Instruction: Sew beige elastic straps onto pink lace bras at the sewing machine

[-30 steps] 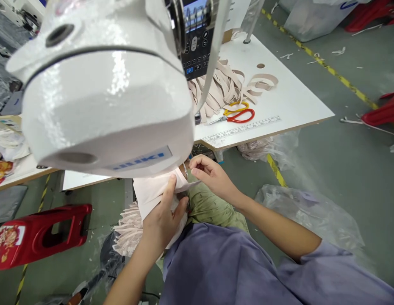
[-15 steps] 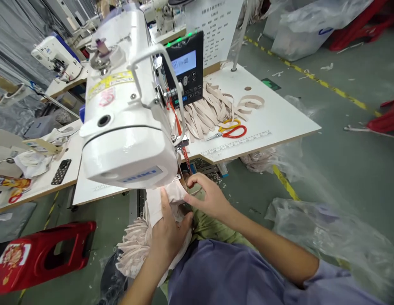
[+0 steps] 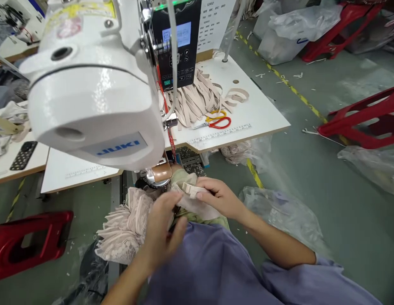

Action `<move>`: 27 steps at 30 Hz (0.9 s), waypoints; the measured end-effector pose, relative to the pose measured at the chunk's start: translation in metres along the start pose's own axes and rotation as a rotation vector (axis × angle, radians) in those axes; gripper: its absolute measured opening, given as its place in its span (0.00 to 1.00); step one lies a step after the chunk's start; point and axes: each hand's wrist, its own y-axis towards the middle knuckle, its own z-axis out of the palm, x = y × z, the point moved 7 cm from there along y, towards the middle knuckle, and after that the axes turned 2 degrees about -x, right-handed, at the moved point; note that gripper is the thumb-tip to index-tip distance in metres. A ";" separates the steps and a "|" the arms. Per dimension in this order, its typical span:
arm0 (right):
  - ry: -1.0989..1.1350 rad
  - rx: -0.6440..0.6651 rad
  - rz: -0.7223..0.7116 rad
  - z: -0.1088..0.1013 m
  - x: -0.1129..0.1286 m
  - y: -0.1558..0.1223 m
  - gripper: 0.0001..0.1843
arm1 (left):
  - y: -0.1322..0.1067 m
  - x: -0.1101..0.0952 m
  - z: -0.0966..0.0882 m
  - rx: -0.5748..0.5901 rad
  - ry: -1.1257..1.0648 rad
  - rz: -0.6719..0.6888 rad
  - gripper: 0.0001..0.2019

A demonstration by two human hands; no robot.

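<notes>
Two hands at work below sewing machine [image 3: 89,89]. Right hand [image 3: 220,197] fingers pinched on pale pink fabric piece [image 3: 193,199], held over lap. Left hand [image 3: 162,228] blurred, fingers loosely spread, touching fabric's near edge. Lace bundle [image 3: 120,228] just left. Beyond, on table [image 3: 267,118]: elastic strips [image 3: 197,99], red scissors [image 3: 216,123].

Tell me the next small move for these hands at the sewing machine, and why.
Probably bring the pale fabric piece up under the presser foot. The right hand pinches its folded edge, the left hand is blurred beside it, and both sit below the machine head, so the piece isn't yet placed for stitching.
</notes>
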 end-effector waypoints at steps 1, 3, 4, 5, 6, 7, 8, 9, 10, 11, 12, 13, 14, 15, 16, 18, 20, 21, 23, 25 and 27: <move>-0.019 0.029 -0.019 0.002 0.003 0.000 0.13 | 0.008 -0.001 -0.001 0.031 0.009 0.039 0.28; -0.080 0.089 -0.058 0.008 0.011 0.000 0.12 | 0.020 -0.002 0.002 0.128 0.011 0.096 0.31; -0.123 0.115 -0.086 0.011 0.014 0.000 0.11 | 0.024 -0.001 0.003 0.160 0.021 0.103 0.30; -0.177 0.132 -0.127 0.013 0.018 0.000 0.11 | 0.028 0.001 0.004 0.164 0.036 0.109 0.25; -0.242 0.139 -0.184 0.014 0.022 -0.001 0.10 | 0.030 0.003 0.003 0.145 0.056 0.128 0.18; -0.316 0.135 -0.258 0.015 0.027 -0.003 0.09 | 0.031 0.003 0.001 0.108 0.085 0.169 0.11; -0.394 0.119 -0.338 0.015 0.030 -0.004 0.08 | 0.030 0.001 -0.001 0.062 0.126 0.231 0.06; -0.470 0.099 -0.413 0.014 0.033 -0.007 0.07 | 0.027 -0.001 -0.003 0.014 0.181 0.312 0.05; -0.537 0.081 -0.472 0.014 0.033 -0.010 0.07 | 0.022 -0.004 -0.004 -0.033 0.246 0.407 0.06; -0.592 0.069 -0.512 0.013 0.032 -0.012 0.07 | 0.016 -0.007 -0.005 -0.079 0.319 0.493 0.08; -0.631 0.062 -0.540 0.013 0.030 -0.015 0.07 | 0.010 -0.009 -0.007 -0.122 0.387 0.557 0.09; -0.657 0.056 -0.566 0.013 0.028 -0.017 0.07 | 0.005 -0.011 -0.008 -0.159 0.437 0.597 0.10; -0.671 0.051 -0.594 0.013 0.027 -0.020 0.07 | 0.001 -0.011 -0.009 -0.185 0.466 0.619 0.12; -0.674 0.044 -0.623 0.015 0.028 -0.023 0.07 | -0.002 -0.011 -0.010 -0.203 0.478 0.630 0.13; -0.669 0.042 -0.641 0.017 0.028 -0.025 0.06 | -0.004 -0.011 -0.010 -0.214 0.482 0.633 0.14; -0.657 0.050 -0.622 0.023 0.029 -0.025 0.06 | -0.006 -0.012 -0.008 -0.218 0.479 0.628 0.14; -0.647 0.074 -0.537 0.027 0.026 -0.021 0.07 | -0.005 -0.008 -0.005 -0.214 0.454 0.558 0.13; -0.630 0.086 -0.472 0.025 0.022 -0.018 0.07 | -0.005 -0.004 -0.006 -0.226 0.431 0.492 0.13; -0.531 0.031 -0.285 0.004 0.001 -0.013 0.07 | -0.009 0.009 -0.014 -0.279 0.388 0.329 0.15; -0.369 -0.189 -0.021 -0.047 -0.038 -0.015 0.11 | -0.027 0.030 -0.031 -0.335 0.398 0.161 0.18; -0.255 -0.531 0.227 -0.114 -0.087 -0.032 0.18 | -0.060 0.057 -0.059 -0.389 0.473 -0.036 0.16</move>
